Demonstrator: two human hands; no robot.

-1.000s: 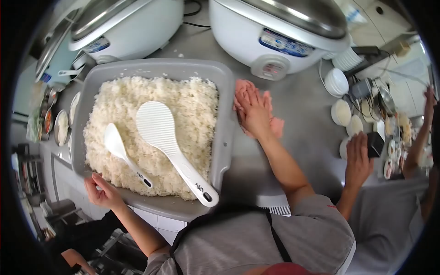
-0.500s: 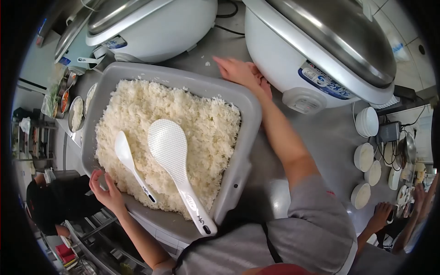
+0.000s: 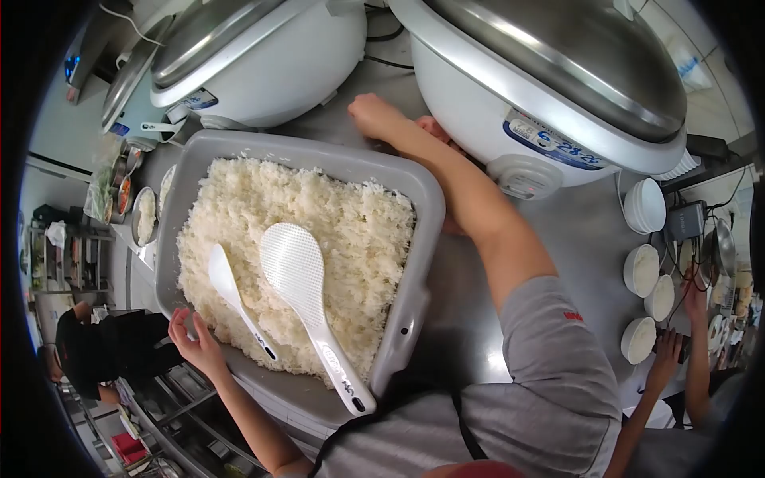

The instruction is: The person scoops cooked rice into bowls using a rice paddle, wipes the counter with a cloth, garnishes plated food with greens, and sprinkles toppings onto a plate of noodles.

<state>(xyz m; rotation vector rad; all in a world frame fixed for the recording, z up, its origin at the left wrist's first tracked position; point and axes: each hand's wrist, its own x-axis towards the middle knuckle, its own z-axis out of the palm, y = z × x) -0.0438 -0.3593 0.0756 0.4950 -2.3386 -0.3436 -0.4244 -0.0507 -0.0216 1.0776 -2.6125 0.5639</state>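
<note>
A grey plastic tub (image 3: 319, 145) full of cooked white rice (image 3: 319, 191) stands before me. On the rice lie a large dimpled white rice paddle (image 3: 293, 263) and a smaller white spoon (image 3: 225, 279). My left hand (image 3: 199, 346) is at the tub's near left rim, fingers apart and holding nothing visible. Beyond the tub's far edge, my right hand (image 3: 376, 115) is curled low over the steel counter (image 3: 470, 279); anything in its fingers is hidden. Just behind my right forearm a skin-coloured shape (image 3: 434, 127) shows, perhaps a reflection in the rice cooker (image 3: 454, 88).
Another large rice cooker (image 3: 303, 80) stands at the back left. Bowls of rice (image 3: 641, 271) and stacked white bowls (image 3: 645, 205) are on the right. A person's hand (image 3: 665, 358) holds a dark object there. A person in black (image 3: 111, 342) is at the left.
My right hand has moved slightly left along the counter, and its outstretched fingers have curled in. My left hand stays by the tub rim. The view has shifted a little.
</note>
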